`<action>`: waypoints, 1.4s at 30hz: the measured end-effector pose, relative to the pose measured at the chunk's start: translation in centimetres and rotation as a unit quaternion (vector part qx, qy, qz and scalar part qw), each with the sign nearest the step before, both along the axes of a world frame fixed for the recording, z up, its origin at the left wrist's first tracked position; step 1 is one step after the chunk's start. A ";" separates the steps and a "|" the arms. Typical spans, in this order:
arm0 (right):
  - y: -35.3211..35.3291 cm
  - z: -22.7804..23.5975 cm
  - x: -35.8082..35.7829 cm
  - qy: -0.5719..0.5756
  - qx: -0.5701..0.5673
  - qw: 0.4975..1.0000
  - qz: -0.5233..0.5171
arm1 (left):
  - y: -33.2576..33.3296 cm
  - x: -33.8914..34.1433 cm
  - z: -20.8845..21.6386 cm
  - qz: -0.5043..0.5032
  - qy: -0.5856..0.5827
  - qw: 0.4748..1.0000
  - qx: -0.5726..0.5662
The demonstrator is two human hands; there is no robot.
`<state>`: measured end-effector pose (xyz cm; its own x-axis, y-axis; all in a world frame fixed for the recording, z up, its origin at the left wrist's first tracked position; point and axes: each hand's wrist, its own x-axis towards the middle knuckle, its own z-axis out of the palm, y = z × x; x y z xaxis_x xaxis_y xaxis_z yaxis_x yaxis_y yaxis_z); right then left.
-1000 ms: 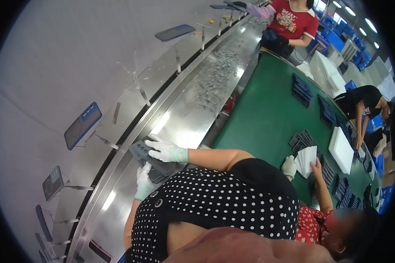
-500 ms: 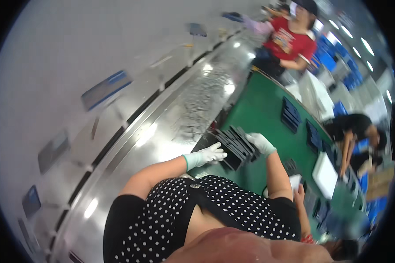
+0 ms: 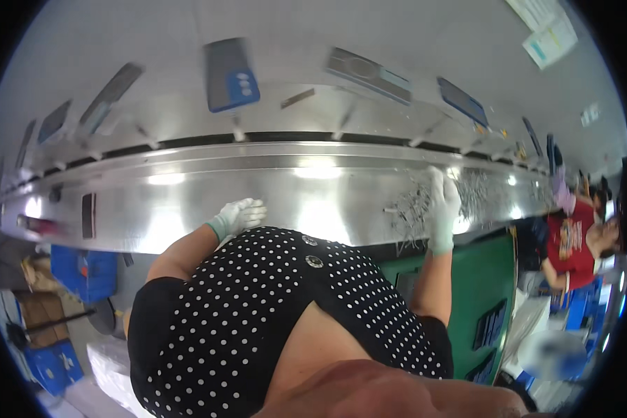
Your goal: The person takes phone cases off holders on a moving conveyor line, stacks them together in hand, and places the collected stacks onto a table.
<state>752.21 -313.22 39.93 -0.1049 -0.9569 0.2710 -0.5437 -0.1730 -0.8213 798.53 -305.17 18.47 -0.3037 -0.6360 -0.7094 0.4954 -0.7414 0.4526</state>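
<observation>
Both my hands wear white gloves. My right hand (image 3: pixel 443 209) reaches out over the metal ledge with its fingers stretched forward, somewhat blurred. It is at the left part of a tangled heap of thin metal wire pieces (image 3: pixel 477 195); whether it touches them I cannot tell. My left hand (image 3: pixel 241 217) hovers at the near edge of the shiny metal ledge (image 3: pixel 272 202), close to my body. Its fingers are loosely bent and apart, with nothing visible in them. Beyond the ledge hang several panels shaped like phone cases, among them a grey and blue one (image 3: pixel 231 75).
To the right stands a green tabletop (image 3: pixel 467 279) with stacked dark panels (image 3: pixel 491 324). A person in a red shirt (image 3: pixel 568 240) is at the far right. Blue bins (image 3: pixel 85 273) sit on the left. A dark flat piece (image 3: pixel 88 216) lies on the ledge.
My view and body have turned left from the green table to the metal ledge. My right hand has left the stack of dark panels and stretches over the wires. The left has drawn away too.
</observation>
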 end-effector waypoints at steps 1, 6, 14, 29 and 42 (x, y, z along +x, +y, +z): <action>-2.1 2.6 3.6 -0.022 0.041 0.998 0.032 | 0.6 0.9 -1.0 0.024 0.000 1.000 -0.004; -16.0 4.4 4.0 -0.516 0.145 0.830 0.154 | 3.7 3.7 -1.1 0.059 0.035 0.991 -0.116; -11.2 15.3 13.9 -0.110 0.083 0.945 0.296 | 8.1 5.0 -1.8 0.160 0.046 0.980 -0.109; -6.7 13.8 23.5 -0.120 0.082 0.921 0.360 | 8.4 7.9 1.9 0.126 0.044 0.983 -0.128; -2.9 -0.6 40.1 -0.257 0.237 0.851 0.391 | 7.8 14.8 10.3 0.209 -0.243 0.895 -0.310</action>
